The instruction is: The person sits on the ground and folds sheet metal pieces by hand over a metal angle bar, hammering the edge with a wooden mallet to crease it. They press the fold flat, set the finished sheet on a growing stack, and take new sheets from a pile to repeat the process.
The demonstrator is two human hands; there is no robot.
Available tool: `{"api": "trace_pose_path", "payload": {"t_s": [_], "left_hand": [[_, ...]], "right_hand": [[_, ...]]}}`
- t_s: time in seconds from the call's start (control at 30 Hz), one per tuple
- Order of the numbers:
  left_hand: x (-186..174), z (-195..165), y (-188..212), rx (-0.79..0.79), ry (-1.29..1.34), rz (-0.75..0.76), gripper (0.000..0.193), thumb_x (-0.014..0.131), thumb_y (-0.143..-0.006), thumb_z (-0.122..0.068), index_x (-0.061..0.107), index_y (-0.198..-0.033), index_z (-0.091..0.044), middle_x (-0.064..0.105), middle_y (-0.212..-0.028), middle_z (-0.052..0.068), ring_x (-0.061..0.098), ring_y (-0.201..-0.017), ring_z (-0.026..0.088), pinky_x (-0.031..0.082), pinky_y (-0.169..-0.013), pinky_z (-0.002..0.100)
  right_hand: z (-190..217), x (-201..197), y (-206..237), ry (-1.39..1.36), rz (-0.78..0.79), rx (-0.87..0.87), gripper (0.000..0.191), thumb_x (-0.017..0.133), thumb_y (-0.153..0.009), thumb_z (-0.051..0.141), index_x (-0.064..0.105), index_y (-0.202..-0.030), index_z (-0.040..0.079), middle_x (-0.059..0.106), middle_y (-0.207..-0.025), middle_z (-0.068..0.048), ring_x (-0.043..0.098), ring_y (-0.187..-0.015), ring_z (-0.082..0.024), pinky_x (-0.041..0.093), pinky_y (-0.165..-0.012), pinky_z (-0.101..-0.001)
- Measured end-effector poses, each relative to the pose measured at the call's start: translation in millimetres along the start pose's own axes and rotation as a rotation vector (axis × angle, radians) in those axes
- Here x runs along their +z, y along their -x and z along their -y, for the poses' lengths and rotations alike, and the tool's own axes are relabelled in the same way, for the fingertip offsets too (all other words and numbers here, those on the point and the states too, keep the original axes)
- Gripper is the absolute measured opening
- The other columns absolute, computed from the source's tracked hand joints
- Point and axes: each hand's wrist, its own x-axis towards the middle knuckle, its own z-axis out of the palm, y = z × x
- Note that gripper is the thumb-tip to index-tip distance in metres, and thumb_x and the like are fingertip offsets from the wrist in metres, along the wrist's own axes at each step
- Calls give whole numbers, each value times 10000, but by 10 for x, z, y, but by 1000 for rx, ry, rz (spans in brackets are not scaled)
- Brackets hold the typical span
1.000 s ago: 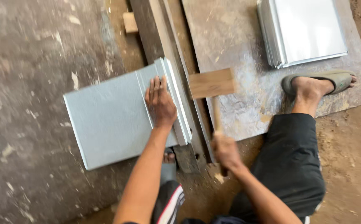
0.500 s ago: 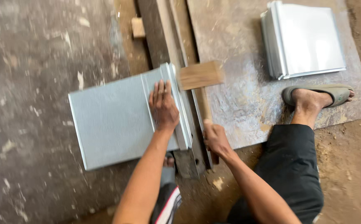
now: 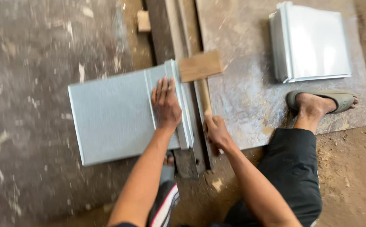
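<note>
Mallet (image 3: 200,66) gripped in right hand (image 3: 216,132), head at the sheet's (image 3: 115,117) folded edge, left hand (image 3: 165,105) flat on it; finished stack (image 3: 313,42) beside suggests seam work midway.

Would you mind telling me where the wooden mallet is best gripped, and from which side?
Grip the wooden mallet low on its handle, where the right hand holds it, coming from the near side. The handle runs toward the person, leaving the blocky head free over the sheet's folded edge.
</note>
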Motion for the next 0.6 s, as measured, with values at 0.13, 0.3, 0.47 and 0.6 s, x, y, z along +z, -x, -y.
{"api": "trace_pose_path", "payload": {"t_s": [0.13, 0.3, 0.47, 0.6], "left_hand": [[-9, -25, 3, -2, 14, -6, 487, 466, -1007, -73, 514, -1491, -48, 519, -1530, 192, 433, -1474, 357, 253, -1235, 510], [-9, -15, 16, -35, 22, -13, 525, 451, -975, -73, 507, -1497, -66, 519, -1537, 181, 429, -1477, 349, 268, -1234, 505], [32, 15, 23, -6, 4, -9, 477, 443, -1045, -73, 497, -1519, -60, 509, -1550, 194, 426, -1487, 349, 269, -1242, 509], [35, 14, 39, 0, 18, -18, 501, 439, -1007, -61, 507, -1503, -38, 529, -1514, 215, 435, -1459, 365, 273, -1204, 519]], "right_hand": [[132, -4, -19, -301, -77, -97, 480, 413, -1055, 397, 487, -694, 89, 456, -543, 12, 413, -397, -113, 347, -331, -305], [152, 7, -94, 63, 24, -8, 502, 413, -1045, 425, 489, -685, 82, 459, -524, 11, 432, -389, -130, 385, -336, -330], [-79, -34, 39, -94, 22, 15, 504, 427, -1052, 421, 506, -699, 70, 483, -546, 8, 446, -409, -119, 372, -360, -312], [-312, -142, 236, 34, 14, 31, 454, 430, -1034, 388, 510, -711, 80, 469, -526, -4, 435, -395, -140, 354, -331, -341]]}}
